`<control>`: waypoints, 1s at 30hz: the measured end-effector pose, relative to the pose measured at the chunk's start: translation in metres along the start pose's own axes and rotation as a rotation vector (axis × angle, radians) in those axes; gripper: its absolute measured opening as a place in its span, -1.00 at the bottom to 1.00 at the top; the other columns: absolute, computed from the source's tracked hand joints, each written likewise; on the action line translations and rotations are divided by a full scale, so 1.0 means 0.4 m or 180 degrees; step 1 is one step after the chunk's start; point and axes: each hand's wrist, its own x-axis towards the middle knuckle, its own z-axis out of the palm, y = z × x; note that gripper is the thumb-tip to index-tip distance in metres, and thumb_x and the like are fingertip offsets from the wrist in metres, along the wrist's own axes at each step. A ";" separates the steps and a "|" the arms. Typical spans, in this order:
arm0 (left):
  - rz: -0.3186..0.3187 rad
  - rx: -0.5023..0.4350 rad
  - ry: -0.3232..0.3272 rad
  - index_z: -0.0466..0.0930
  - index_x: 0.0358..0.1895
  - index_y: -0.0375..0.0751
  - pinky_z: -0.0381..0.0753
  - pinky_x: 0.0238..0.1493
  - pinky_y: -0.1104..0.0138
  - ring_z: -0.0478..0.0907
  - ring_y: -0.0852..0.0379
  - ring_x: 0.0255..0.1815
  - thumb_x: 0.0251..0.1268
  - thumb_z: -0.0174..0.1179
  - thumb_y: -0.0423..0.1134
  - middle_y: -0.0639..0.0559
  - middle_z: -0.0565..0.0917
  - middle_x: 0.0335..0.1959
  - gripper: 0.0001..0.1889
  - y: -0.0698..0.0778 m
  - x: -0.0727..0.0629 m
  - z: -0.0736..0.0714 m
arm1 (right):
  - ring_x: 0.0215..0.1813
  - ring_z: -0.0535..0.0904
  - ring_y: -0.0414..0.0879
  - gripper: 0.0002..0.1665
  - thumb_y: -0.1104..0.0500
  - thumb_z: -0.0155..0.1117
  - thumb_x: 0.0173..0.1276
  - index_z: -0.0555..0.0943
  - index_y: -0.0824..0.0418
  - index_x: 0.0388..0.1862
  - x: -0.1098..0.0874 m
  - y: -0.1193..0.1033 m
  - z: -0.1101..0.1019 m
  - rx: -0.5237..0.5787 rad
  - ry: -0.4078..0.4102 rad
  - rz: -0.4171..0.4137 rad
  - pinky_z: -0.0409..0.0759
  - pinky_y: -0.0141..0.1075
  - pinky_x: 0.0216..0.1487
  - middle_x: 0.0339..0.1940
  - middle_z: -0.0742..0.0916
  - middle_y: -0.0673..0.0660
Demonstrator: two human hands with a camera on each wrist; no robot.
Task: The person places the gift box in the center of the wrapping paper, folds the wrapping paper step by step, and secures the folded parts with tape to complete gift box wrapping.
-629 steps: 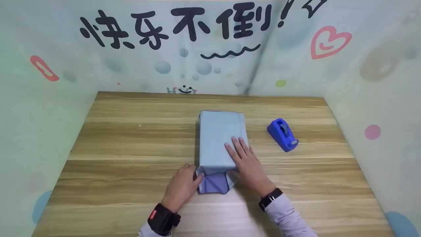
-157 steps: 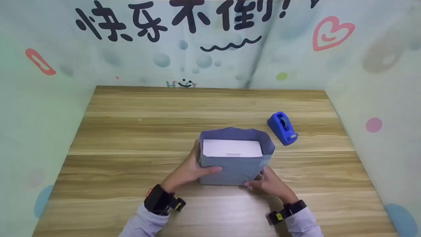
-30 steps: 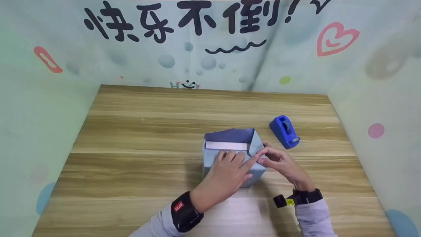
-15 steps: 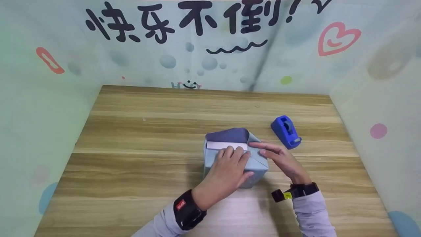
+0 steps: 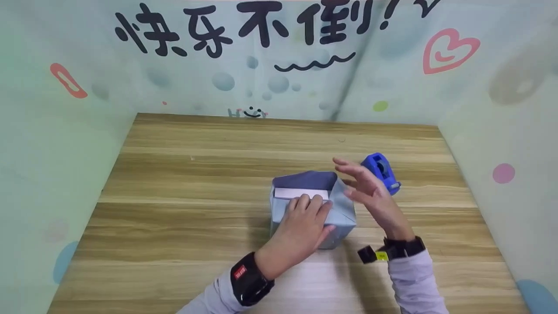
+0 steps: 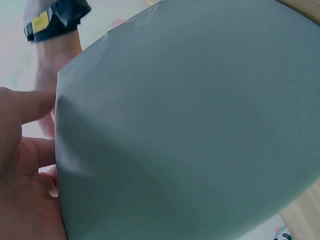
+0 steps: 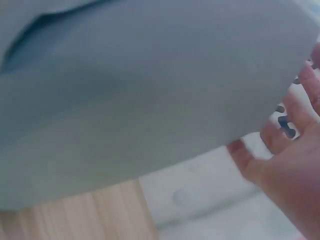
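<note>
A white box [image 5: 301, 192] stands on end, wrapped in grey-blue paper [image 5: 342, 213] whose darker inner side shows at the back flap. My left hand [image 5: 298, 233] presses on the front flap folded over the top, its fingertips at the flap's far edge. In the left wrist view its fingers [image 6: 37, 105] reach over the rim of the paper [image 6: 190, 110]. At the right rear corner, my right hand [image 5: 375, 192] hovers with fingers spread, holding nothing. The right-hand flap stands loosely bent inward near its thumb. In the right wrist view, the paper [image 7: 150, 95] partly hides the fingertips.
A blue tape dispenser [image 5: 381, 170] sits behind the right hand, partly covered by it. The wooden table [image 5: 183, 218] is bounded at the back and sides by printed backdrop cloth [image 5: 174, 87].
My right hand has let go of the right flap and lifted up and away, and the flap has sprung back somewhat. The left hand keeps pressing the front flap.
</note>
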 end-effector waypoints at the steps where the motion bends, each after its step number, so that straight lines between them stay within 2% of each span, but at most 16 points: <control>1: -0.0011 -0.0002 -0.0024 0.42 0.18 -0.13 0.35 -0.07 0.28 0.32 0.08 -0.09 0.35 -0.07 0.14 0.05 0.42 -0.07 -0.49 0.001 0.001 0.001 | 0.40 0.24 0.04 -0.50 0.47 0.08 0.24 0.32 0.44 0.19 -0.012 0.004 0.004 -0.0047 0.0086 0.0092 0.25 -0.08 0.33 0.39 0.36 0.20; 3: -0.0039 -0.0002 -0.0064 0.41 0.19 -0.14 0.34 -0.06 0.28 0.31 0.08 -0.09 0.36 -0.08 0.13 0.05 0.41 -0.06 -0.49 0.004 0.001 0.001 | 0.32 0.33 -0.03 -0.58 0.48 0.14 0.19 0.32 0.50 0.03 -0.033 0.015 0.015 -0.0095 0.0256 0.0308 0.31 -0.18 0.27 0.32 0.43 0.16; 7: -0.0096 -0.0071 -0.0078 0.40 0.20 -0.16 0.35 -0.03 0.26 0.31 0.07 -0.07 0.38 -0.08 0.10 0.03 0.43 -0.01 -0.50 0.008 -0.004 -0.001 | 0.03 0.45 -0.16 -0.76 0.43 0.17 0.20 0.32 0.48 -0.22 -0.061 0.036 0.039 -0.0135 0.0483 0.0665 0.43 -0.43 -0.08 -0.01 0.52 0.07; 8: -0.0098 -0.0139 -0.0048 0.41 0.20 -0.17 0.36 -0.02 0.25 0.32 0.06 -0.05 0.38 -0.07 0.09 0.02 0.44 0.00 -0.50 0.007 -0.008 -0.004 | -0.02 0.44 -0.15 -0.80 0.42 0.16 0.21 0.34 0.46 -0.25 -0.064 0.041 0.043 -0.0125 0.0504 0.0679 0.42 -0.44 -0.14 -0.07 0.52 0.08; 10: -0.0104 -0.0459 0.0111 0.43 0.19 -0.17 0.38 0.02 0.25 0.35 0.07 -0.02 0.38 -0.04 0.04 0.02 0.46 0.02 -0.54 0.000 -0.019 -0.009 | -0.07 0.43 -0.16 -0.86 0.40 0.14 0.24 0.39 0.41 -0.26 -0.071 0.045 0.046 -0.0134 0.0503 0.0701 0.41 -0.45 -0.20 -0.13 0.51 0.06; 11: -0.0120 -0.0683 0.0252 0.46 0.16 -0.17 0.40 0.05 0.27 0.36 0.08 -0.01 0.37 -0.01 0.00 0.02 0.47 0.01 -0.57 -0.006 -0.026 -0.011 | -0.06 0.44 -0.17 -0.88 0.39 0.14 0.26 0.41 0.40 -0.25 -0.074 0.047 0.046 -0.0148 0.0489 0.0703 0.41 -0.45 -0.19 -0.12 0.53 0.05; 13: -0.0167 -0.1162 0.0675 0.51 0.09 -0.16 0.43 0.06 0.31 0.40 0.12 -0.01 0.32 0.07 -0.09 0.03 0.51 -0.05 -0.65 -0.021 -0.045 -0.015 | -0.04 0.44 -0.18 -0.89 0.35 0.12 0.30 0.45 0.38 -0.23 -0.077 0.048 0.044 -0.0195 0.0422 0.0744 0.42 -0.45 -0.17 -0.11 0.54 0.02; 15: -0.0266 -0.1608 0.1253 0.56 -0.01 -0.15 0.46 0.00 0.34 0.45 0.16 -0.10 0.24 0.15 -0.20 0.06 0.56 -0.16 -0.73 -0.040 -0.069 -0.014 | -0.02 0.45 -0.19 -0.86 0.30 0.11 0.33 0.48 0.38 -0.20 -0.080 0.046 0.042 -0.0277 0.0321 0.0780 0.42 -0.44 -0.12 -0.11 0.55 -0.01; 18: -0.0660 -0.2127 0.1962 0.57 -0.11 -0.17 0.47 -0.17 0.39 0.45 0.21 -0.25 0.15 0.18 -0.35 0.06 0.57 -0.32 -0.79 -0.073 -0.107 -0.005 | 0.02 0.44 -0.18 -0.80 0.25 0.11 0.36 0.51 0.40 -0.16 -0.080 0.043 0.041 -0.0435 0.0220 0.0814 0.41 -0.42 -0.06 -0.11 0.57 0.00; 20: -0.1108 -0.2537 0.2120 0.53 -0.17 -0.25 0.45 -0.27 0.41 0.41 0.23 -0.32 0.15 0.16 -0.43 0.02 0.55 -0.37 -0.83 -0.101 -0.125 0.007 | 0.06 0.43 -0.17 -0.78 0.25 0.11 0.36 0.53 0.40 -0.14 -0.078 0.040 0.040 -0.0506 0.0195 0.0803 0.40 -0.41 -0.02 -0.10 0.57 0.02; 22: -0.1633 -0.3052 0.1931 0.50 -0.19 -0.33 0.44 -0.30 0.44 0.40 0.23 -0.32 0.17 0.15 -0.45 -0.05 0.55 -0.33 -0.86 -0.131 -0.137 0.019 | 0.10 0.40 -0.11 -0.78 0.25 0.11 0.36 0.56 0.38 -0.12 -0.076 0.040 0.038 -0.0576 0.0180 0.0783 0.38 -0.38 0.02 -0.09 0.57 0.07; 25: -0.2260 -0.3905 0.1383 0.47 -0.20 -0.45 0.47 -0.22 0.44 0.42 0.21 -0.23 0.18 0.14 -0.45 -0.16 0.55 -0.22 -0.85 -0.166 -0.139 0.044 | 0.24 0.31 -0.03 -0.78 0.24 0.10 0.36 0.58 0.36 -0.12 -0.077 0.040 0.032 -0.0631 0.0218 0.0787 0.28 -0.26 0.19 -0.04 0.57 0.11; 27: -0.2444 -0.4462 0.1054 0.46 -0.16 -0.47 0.50 -0.10 0.41 0.44 0.19 -0.14 0.19 0.13 -0.43 -0.15 0.55 -0.14 -0.81 -0.175 -0.135 0.058 | 0.28 0.26 0.01 -0.78 0.25 0.10 0.36 0.59 0.36 -0.13 -0.078 0.040 0.029 -0.0633 0.0270 0.0801 0.21 -0.19 0.24 -0.02 0.57 0.11; 30: -0.2455 -0.5188 0.0933 0.46 -0.12 -0.45 0.49 0.06 0.35 0.44 0.18 -0.03 0.22 0.08 -0.44 -0.05 0.52 -0.08 -0.81 -0.174 -0.128 0.079 | 0.32 0.21 0.03 -0.79 0.26 0.10 0.35 0.58 0.38 -0.15 -0.081 0.042 0.029 -0.0567 0.0355 0.0816 0.10 -0.12 0.30 -0.03 0.57 0.09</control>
